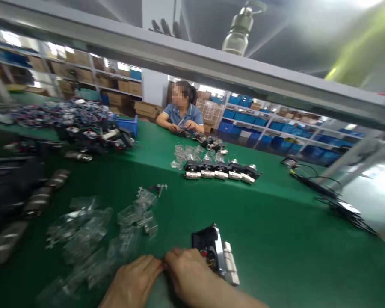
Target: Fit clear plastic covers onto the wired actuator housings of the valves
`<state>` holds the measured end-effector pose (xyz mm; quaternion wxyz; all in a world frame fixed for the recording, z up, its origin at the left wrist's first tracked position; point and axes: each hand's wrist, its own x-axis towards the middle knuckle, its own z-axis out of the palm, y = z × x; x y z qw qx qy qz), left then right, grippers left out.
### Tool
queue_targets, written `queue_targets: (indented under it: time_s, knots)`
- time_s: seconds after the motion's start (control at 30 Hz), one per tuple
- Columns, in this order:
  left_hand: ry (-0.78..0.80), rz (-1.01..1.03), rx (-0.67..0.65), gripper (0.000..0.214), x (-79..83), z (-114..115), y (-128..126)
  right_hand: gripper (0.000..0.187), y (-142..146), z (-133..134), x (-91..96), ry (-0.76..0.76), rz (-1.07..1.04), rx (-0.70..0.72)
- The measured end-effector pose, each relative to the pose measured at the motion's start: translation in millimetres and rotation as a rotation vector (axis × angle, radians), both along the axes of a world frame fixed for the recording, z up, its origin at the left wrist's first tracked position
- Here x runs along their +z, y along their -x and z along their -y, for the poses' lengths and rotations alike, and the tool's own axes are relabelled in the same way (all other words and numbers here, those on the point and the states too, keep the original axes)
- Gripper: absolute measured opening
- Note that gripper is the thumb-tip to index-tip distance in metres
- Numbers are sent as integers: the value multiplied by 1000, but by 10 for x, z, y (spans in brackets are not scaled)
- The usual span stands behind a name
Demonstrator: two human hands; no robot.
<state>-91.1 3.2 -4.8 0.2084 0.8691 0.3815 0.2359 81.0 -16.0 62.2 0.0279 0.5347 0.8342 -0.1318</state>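
My left hand (134, 276) and my right hand (186, 271) meet at the near edge of the view, fingertips pressed together. Both are closed, and whatever is between the fingers is hidden from me. Just right of my right hand lies a black device with a silver edge (218, 252), its inside showing red and yellow wires. A white, metallic-looking cylinder (231, 263) runs along that device's right side. Clear plastic pieces (128, 239) are scattered to the left of my left hand, some close to its knuckles.
Several similar black units (221, 167) stand in a row farther back, beside more clear pieces (186, 154). Dark assemblies (9, 192) crowd the left side, near a blue bin (128, 125). A co-worker (182, 111) sits opposite. Black cables (336, 203) lie at right; a shelf beam (192, 55) crosses above.
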Motion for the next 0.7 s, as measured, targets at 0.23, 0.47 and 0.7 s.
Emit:
queue_targets:
  time_s: [0.23,0.47,0.7]
  knots:
    - [315,-84,163,34,391,-24,-65,23,13,-97,-68,-81,-75,0]
    - [714,322,201,45,253,-66,-78,18,18,-107,-104,-150,-225,70]
    - [292,220,18,21,114,-79,-8,18,2,-146,-43,40,-335,-106]
